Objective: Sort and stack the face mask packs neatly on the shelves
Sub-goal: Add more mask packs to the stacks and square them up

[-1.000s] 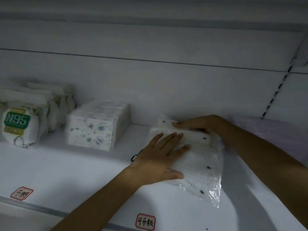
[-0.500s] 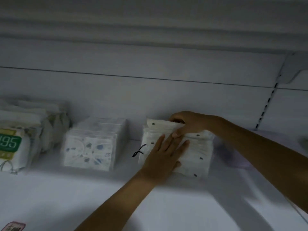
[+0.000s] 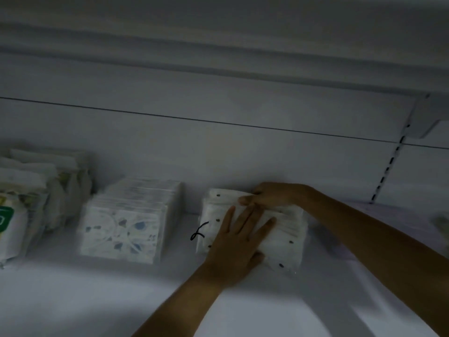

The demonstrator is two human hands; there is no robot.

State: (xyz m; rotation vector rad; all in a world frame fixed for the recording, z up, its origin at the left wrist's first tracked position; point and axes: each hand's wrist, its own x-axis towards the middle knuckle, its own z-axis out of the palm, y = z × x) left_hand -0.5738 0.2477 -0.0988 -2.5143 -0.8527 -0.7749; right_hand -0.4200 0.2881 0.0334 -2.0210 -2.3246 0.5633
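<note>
On the dotted mask stack (image 3: 286,235), the left hand (image 3: 237,249) lies flat with fingers straight and spread, pressing its front face. At the stack's top rear edge the right hand (image 3: 272,194) curls its fingers over the packs and grips them. That stack stands on the white shelf (image 3: 97,293), against the back panel. Left of it, apart, sits a stack of blue-patterned mask packs (image 3: 128,222); further left stand N95 mask packs (image 3: 21,205) with a green label. A black ear loop (image 3: 199,231) pokes from the dotted stack's left side.
</note>
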